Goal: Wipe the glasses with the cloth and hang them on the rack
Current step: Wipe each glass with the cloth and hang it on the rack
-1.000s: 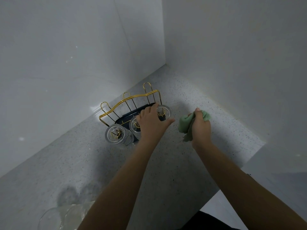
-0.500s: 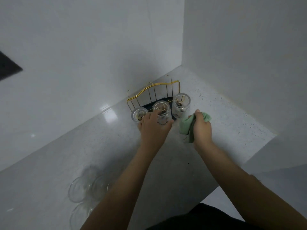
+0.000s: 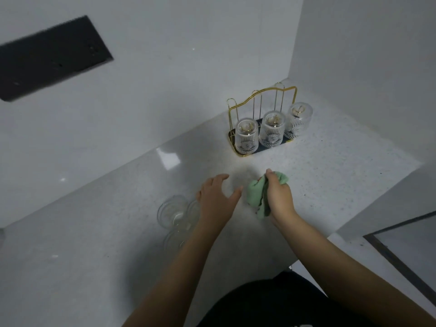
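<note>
Beside the open left grip [image 3: 218, 199], loose glasses [image 3: 175, 212], cloth [image 3: 258, 192] in right grip [image 3: 277, 197]

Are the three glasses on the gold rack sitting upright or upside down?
Upside down. The three clear ribbed glasses on the gold wire rack show closed bases on top, with gold prong tips visible inside and rims down at the rack's dark tray.

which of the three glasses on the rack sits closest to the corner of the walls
The right-hand glass on the gold rack. It stands farthest back toward the wall corner; the middle glass and left glass sit progressively nearer the person.
</note>
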`<state>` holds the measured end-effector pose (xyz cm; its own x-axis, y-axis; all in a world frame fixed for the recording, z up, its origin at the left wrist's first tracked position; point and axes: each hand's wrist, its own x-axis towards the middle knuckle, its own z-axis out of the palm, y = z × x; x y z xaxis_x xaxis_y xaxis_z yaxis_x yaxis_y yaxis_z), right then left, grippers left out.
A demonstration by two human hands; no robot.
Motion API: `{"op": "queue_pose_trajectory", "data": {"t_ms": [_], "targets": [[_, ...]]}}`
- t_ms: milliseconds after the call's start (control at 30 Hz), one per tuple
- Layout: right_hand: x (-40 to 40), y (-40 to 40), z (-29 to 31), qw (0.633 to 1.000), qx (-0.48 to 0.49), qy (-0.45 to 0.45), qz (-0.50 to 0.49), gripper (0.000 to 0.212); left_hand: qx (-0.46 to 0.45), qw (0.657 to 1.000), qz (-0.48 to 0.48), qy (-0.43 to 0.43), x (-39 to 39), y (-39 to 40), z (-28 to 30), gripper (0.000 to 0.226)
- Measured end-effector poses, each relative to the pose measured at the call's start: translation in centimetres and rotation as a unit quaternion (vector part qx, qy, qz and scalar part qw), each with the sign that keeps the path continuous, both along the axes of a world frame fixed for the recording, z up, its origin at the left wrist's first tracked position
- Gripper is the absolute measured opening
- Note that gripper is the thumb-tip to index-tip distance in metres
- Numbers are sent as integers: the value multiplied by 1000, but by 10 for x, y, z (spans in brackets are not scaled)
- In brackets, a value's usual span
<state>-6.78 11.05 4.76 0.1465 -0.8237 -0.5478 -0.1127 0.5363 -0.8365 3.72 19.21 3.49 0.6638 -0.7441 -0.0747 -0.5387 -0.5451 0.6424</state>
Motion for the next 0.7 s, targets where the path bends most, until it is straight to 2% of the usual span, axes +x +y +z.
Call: {"op": "queue_pose_trajectory", "data": {"t_ms": [200, 400, 700], "targets": [[16, 31, -1, 1000, -6, 3, 20, 35, 47, 999, 5, -7, 20, 33, -13, 54], [25, 42, -4, 999, -8, 18, 32, 35, 165, 986, -33, -2, 38, 51, -27, 79], [28, 50, -1, 1000, -7, 24, 18, 34, 232, 969, -80, -27, 50, 54, -35, 99]]}}
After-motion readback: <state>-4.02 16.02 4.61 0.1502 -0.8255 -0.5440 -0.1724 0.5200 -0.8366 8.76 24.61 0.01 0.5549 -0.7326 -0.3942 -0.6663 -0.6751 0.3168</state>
